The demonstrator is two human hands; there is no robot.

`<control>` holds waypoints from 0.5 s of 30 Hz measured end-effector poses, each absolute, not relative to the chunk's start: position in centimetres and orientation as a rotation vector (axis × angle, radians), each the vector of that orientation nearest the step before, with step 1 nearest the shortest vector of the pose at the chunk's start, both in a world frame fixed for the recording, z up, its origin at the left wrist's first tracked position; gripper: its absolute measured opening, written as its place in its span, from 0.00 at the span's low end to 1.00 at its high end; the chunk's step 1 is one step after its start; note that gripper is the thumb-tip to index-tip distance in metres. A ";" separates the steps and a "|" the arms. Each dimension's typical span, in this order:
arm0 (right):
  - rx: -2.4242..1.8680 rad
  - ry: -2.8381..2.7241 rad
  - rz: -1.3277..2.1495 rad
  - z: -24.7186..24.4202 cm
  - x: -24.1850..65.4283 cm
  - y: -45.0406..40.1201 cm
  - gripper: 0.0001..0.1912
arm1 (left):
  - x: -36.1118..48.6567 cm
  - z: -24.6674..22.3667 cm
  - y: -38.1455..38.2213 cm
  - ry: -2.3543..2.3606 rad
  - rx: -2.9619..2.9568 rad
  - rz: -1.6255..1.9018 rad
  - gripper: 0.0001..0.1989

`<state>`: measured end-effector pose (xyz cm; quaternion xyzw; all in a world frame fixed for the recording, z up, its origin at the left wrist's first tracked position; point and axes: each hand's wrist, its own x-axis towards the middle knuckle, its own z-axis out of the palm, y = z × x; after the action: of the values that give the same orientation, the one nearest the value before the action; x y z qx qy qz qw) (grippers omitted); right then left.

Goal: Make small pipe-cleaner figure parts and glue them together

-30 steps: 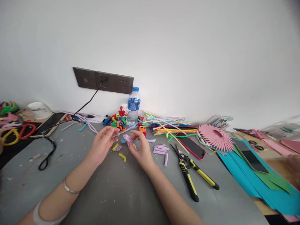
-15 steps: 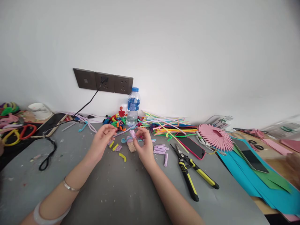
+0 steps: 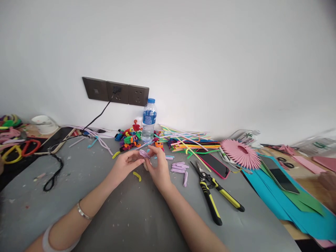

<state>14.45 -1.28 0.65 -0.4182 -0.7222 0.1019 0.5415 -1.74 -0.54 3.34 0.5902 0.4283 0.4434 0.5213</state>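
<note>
Between my two hands is a folded piece of lilac pipe cleaner [image 3: 144, 153]. My right hand [image 3: 158, 166] pinches it from the right. My left hand [image 3: 127, 163] has come up to its left side, thumb and fingers closed against it. Below the hands lies a short yellow pipe cleaner piece [image 3: 137, 176], and another yellow piece [image 3: 116, 154] sits left of my left hand. Several folded lilac pieces [image 3: 178, 167] rest to the right of my right hand. The small items under my hands are mostly hidden.
Pliers-like cutters [image 3: 210, 192] lie open at the right, beside a red-edged phone [image 3: 214, 163]. A water bottle [image 3: 149, 120] stands against the wall among colourful pipe cleaner figures [image 3: 130, 138] and loose pipe cleaners [image 3: 193, 140]. A black cable [image 3: 56, 171] is at left; a person's hand [image 3: 328, 185] at far right.
My left hand has moved right and meets my right hand at the lilac piece. My right hand has shifted slightly left. The small pieces between them are now covered.
</note>
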 end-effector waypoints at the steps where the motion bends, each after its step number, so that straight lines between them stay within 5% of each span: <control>1: -1.003 -1.736 0.211 0.7 14.5 -1.3 0.23 | -1.6 3.2 -0.6 1.014 1.407 1.073 0.17; 15: -1.004 -1.889 0.074 1.2 14.1 -1.6 0.18 | -1.1 3.1 -0.9 1.068 1.270 1.122 0.19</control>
<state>14.13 -1.59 1.20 -0.4116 -0.7742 0.0304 0.4798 -1.13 -0.87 3.09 0.5340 0.4490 0.4719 0.5390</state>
